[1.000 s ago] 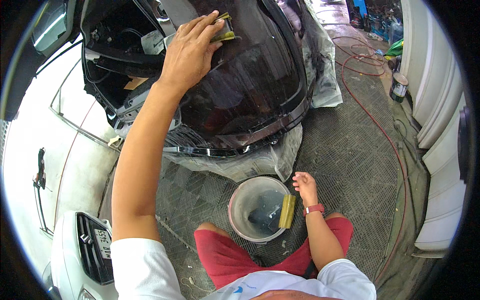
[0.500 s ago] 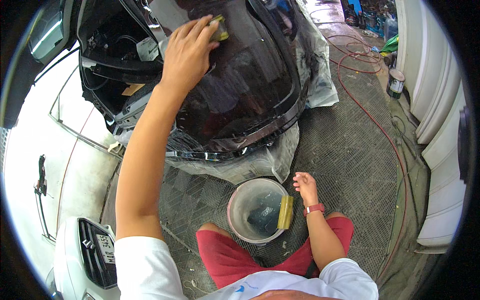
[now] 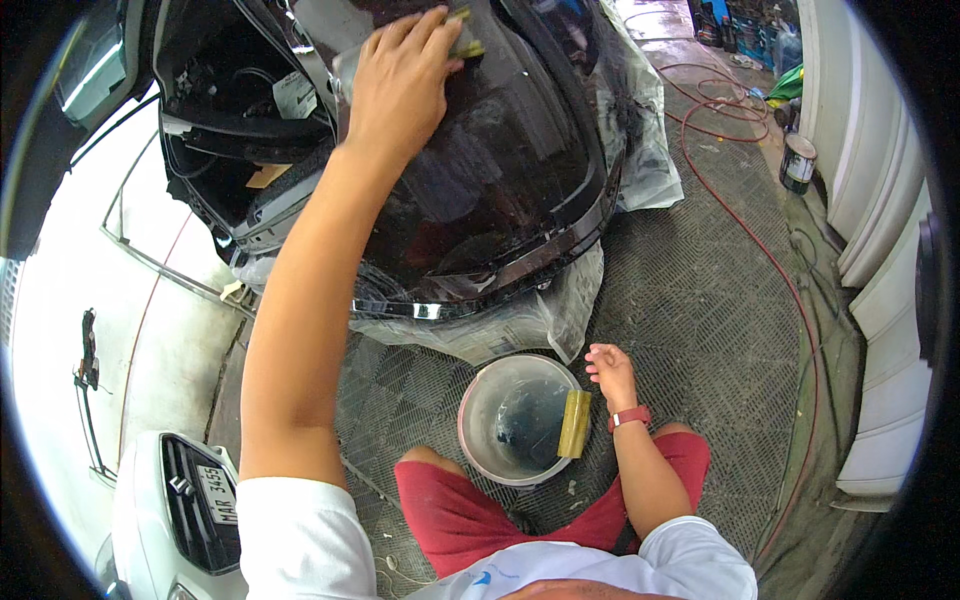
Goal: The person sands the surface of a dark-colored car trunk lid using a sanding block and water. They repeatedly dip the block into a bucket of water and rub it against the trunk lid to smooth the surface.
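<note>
My left hand (image 3: 403,85) reaches far forward and presses a folded piece of yellowish sandpaper (image 3: 468,47) against a glossy, wet-looking dark car panel (image 3: 500,170). The fingers hide most of the sandpaper. A round pale bucket (image 3: 482,462) stands on the floor between my knees, with dark, cloudy water (image 3: 528,415) inside. Over its right rim rests a yellow curled sheet (image 3: 574,424), similar in colour to the piece in my left hand. Just right of the bucket, my right hand (image 3: 612,372) hangs in the air, fingers loosely bent and apart, holding nothing.
Clear plastic sheeting (image 3: 560,310) hangs under the panel's edge. A red hose (image 3: 745,225) runs along the textured floor at the right, near a paint can (image 3: 797,163) and a white corrugated wall (image 3: 890,360). A white car's front (image 3: 150,500) stands close at the lower left.
My left hand has slid forward and a little to the right over the panel, carrying the sandpaper. The right hand stays nearly still.
</note>
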Demonstrator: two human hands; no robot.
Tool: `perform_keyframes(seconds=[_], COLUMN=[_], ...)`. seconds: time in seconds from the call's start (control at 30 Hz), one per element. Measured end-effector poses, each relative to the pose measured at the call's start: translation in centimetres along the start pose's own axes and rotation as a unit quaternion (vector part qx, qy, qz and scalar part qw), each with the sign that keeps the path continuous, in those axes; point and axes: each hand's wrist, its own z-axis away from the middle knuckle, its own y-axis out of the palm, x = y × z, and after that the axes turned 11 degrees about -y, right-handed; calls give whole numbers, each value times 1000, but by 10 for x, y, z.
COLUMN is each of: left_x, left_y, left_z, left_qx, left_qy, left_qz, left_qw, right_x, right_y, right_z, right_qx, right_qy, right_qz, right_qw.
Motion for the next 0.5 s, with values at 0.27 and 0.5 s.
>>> perform_keyframes(seconds=[0.27,0.5], left_x=[-2,-16], left_y=[1,-11], left_z=[-8,36], left_qx=[3,27], left_qy=[8,-23], left_qz=[-16,53], left_qw=[1000,998], right_x=[5,8], right_y=[1,-7], right_z=[0,3], right_qx=[-14,0], right_qy=[-8,-15], right_qz=[-7,-4], right_qw=[1000,1000])
